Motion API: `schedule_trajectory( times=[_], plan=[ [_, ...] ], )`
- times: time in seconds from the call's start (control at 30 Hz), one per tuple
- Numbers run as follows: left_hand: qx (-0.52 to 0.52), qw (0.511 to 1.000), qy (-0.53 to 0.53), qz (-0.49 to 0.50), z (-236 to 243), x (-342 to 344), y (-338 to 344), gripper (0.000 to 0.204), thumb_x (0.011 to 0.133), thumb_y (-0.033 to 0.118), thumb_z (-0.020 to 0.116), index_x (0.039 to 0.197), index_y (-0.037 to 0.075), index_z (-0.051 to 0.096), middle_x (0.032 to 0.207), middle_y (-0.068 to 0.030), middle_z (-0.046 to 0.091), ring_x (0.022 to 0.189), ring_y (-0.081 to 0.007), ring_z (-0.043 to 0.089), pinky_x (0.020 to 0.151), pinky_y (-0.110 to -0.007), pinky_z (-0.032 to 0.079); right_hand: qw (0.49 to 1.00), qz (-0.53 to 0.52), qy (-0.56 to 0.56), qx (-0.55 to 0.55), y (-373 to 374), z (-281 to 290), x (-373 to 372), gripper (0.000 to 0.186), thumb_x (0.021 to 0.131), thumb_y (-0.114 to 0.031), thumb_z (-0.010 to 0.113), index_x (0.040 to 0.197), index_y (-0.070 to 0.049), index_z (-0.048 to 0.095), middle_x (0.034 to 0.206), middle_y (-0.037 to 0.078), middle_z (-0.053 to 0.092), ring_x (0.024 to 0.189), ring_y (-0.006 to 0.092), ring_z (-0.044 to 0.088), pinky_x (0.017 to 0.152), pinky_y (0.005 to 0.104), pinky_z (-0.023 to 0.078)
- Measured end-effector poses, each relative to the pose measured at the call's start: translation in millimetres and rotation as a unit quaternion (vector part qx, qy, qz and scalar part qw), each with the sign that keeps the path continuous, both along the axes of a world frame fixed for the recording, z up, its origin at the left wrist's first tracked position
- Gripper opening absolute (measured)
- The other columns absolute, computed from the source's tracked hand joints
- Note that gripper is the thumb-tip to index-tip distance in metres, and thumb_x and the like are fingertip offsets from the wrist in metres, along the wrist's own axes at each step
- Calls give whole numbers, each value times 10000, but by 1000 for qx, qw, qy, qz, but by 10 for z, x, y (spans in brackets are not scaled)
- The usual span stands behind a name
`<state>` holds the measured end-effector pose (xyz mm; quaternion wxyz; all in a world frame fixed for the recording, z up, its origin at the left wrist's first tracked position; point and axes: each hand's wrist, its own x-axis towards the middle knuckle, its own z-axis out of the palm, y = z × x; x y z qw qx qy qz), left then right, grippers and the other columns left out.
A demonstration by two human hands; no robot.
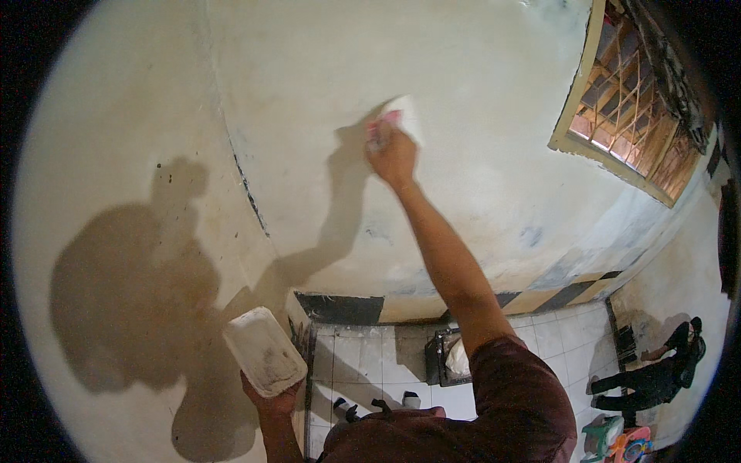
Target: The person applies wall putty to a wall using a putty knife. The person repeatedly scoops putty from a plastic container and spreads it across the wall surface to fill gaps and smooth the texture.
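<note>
My right arm reaches up to the pale, patchy wall (293, 92). The fingers of my right hand (394, 157) are closed round a flat white piece with pink marks (398, 117), pressed to the wall; its exact kind I cannot make out. Low on the left, my left hand (279, 400) grips the lower end of a shallow white rectangular tray (265, 349), held tilted. Pale residue and a darker smear show inside it. The tray hides most of the left fingers.
A barred window (625, 108) is at the upper right. A long dark crack (247, 185) runs down the wall. Below, a dark-edged box (451, 357) with a white bundle stands on the tiled floor (351, 351). A person in black (656, 382) is at right, near colourful plastic items (617, 440).
</note>
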<state>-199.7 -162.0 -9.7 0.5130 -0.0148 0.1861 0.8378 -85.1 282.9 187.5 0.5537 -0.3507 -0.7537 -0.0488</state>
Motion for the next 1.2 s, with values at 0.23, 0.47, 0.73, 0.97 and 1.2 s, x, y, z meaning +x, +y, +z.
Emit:
schedule_trajectory(
  times=[0.23, 0.47, 0.73, 0.97, 1.2],
  plan=[
    [16, 997, -56, 47, 173, -68, -58, 659, 801, 559, 550, 1316, 158, 463, 1278, -112, 525, 1139, -376, 513, 900, -627, 418, 974, 45, -172, 142, -776, -86, 49, 147, 768, -123, 624, 911, -148, 601, 855, 51, 624, 661, 232, 632, 543, 369, 505],
    [-29, 998, -13, 57, 322, 4, 23, 603, 851, 533, 480, 1294, 125, 485, 1198, -132, 569, 1056, -384, 581, 782, -628, 502, 951, -10, -253, 177, 75, 15, 655, 164, 794, -125, 614, 952, -152, 651, 951, 26, 666, 742, 241, 651, 614, 352, 533],
    [-34, 998, -18, 59, 131, -55, 96, 628, 830, 554, 502, 1299, 137, 482, 1256, -112, 541, 1124, -377, 530, 894, -625, 429, 963, 39, -259, -62, -517, -670, 1229, 268, 839, -130, 565, 1100, -98, 612, 990, 106, 653, 821, 311, 637, 694, 422, 516],
    [-3, 999, -51, 9, 474, 93, 178, 552, 874, 486, 446, 1258, 96, 518, 1163, -146, 585, 1041, -376, 587, 820, -605, 493, 952, -201, 228, 35, 90, 71, 1955, 193, 737, -77, 586, 632, -10, 438, 566, 133, 472, 509, 292, 442, 519, 392, 383],
    [-19, 997, -57, 53, 392, 63, 136, 568, 867, 496, 450, 1269, 98, 504, 1177, -139, 574, 1051, -380, 577, 839, -608, 477, 989, -75, 125, 7, 574, -107, 557, 359, 627, -274, 749, 958, -143, 700, 894, 85, 685, 791, 276, 653, 706, 392, 506]
  ],
)
